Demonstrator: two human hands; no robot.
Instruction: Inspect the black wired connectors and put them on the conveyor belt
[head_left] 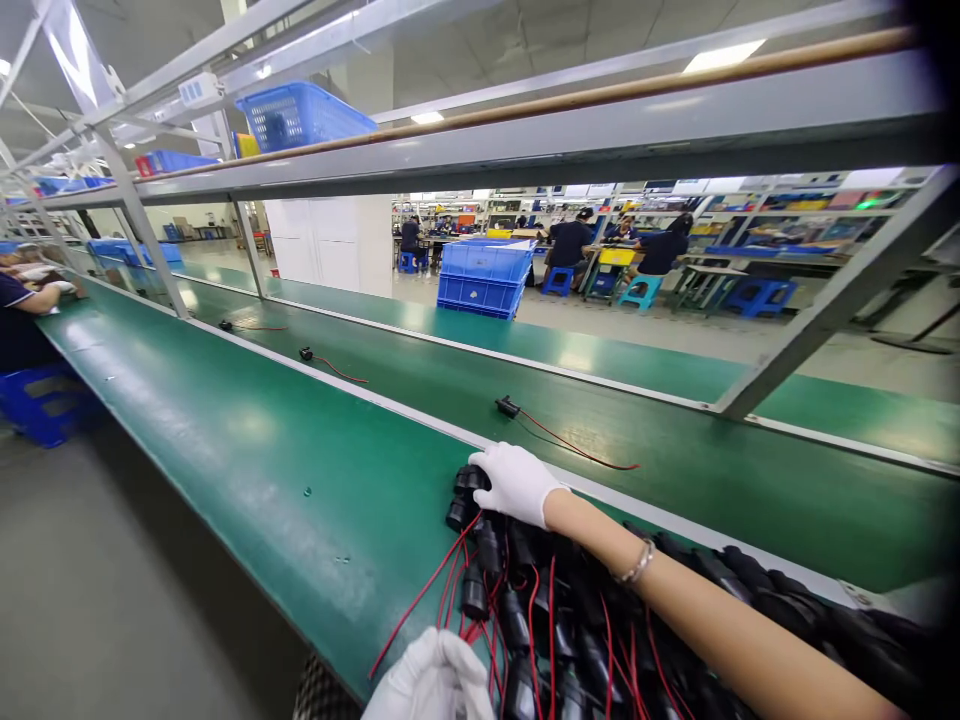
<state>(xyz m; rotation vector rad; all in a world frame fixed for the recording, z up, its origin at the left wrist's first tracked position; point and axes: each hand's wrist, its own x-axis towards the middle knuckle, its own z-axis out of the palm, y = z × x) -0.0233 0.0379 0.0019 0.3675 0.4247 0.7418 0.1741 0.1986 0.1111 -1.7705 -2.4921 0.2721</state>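
My right hand [517, 485], in a white glove, reaches over the left end of a pile of black cylindrical parts with red wires [514, 615]. Its thumb and fingers close around a black cylindrical part [463, 490] at the edge of that pile. Low in the picture, my left hand [431, 680], also gloved in white, is closed with its fingers curled together. Whatever it may hold is hidden. Red wires [427, 590] trail across the green bench just above it and to its right.
Beyond a pale rail, a green belt [420, 390] carries spaced black wired parts, one being a black part [508, 407]. Blue crates [484, 275] stand behind it. A slanted metal post [832, 300] rises at right. A co-worker's arm [41, 298] shows at far left.
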